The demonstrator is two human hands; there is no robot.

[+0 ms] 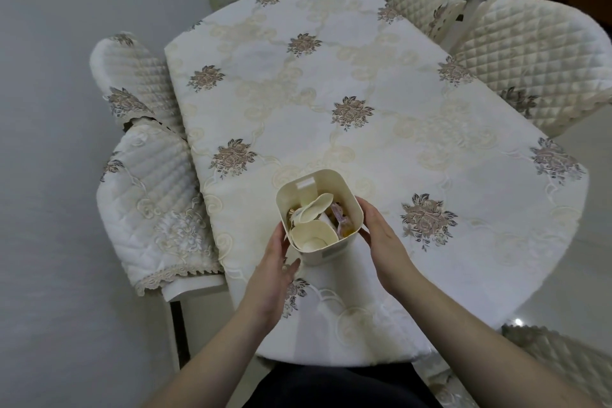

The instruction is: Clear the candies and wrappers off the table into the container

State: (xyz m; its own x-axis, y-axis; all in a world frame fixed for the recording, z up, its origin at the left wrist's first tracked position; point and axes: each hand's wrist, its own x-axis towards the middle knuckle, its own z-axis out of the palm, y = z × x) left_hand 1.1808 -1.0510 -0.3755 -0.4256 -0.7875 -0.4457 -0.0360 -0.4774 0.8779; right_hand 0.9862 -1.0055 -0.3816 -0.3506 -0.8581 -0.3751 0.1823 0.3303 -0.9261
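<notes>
Left chairs: we saw two quilted chairs [155, 209] drawn up against the counter's left edge.
Left hand: our left hand [275, 262] lay against the container's left wall, fingers fairly straight and touching it, thumb near the base.
Container: the cream container [334, 250] stood upright between our hands at the near end of the counter [364, 83], its long axis vertical, mouth open upward.
Contents: candies and wrappers [341, 219] sat inside with some pale round pieces.
Right hand: our right hand [384, 242] met the right wall, fingers reaching round the far side; both hands were equally near.
Counter cloth: we spotted no loose candy on the floral cloth, so we judged the clearing nearly finished.
Right chairs: more quilted chairs [530, 60] stood beyond, out of our way.
</notes>
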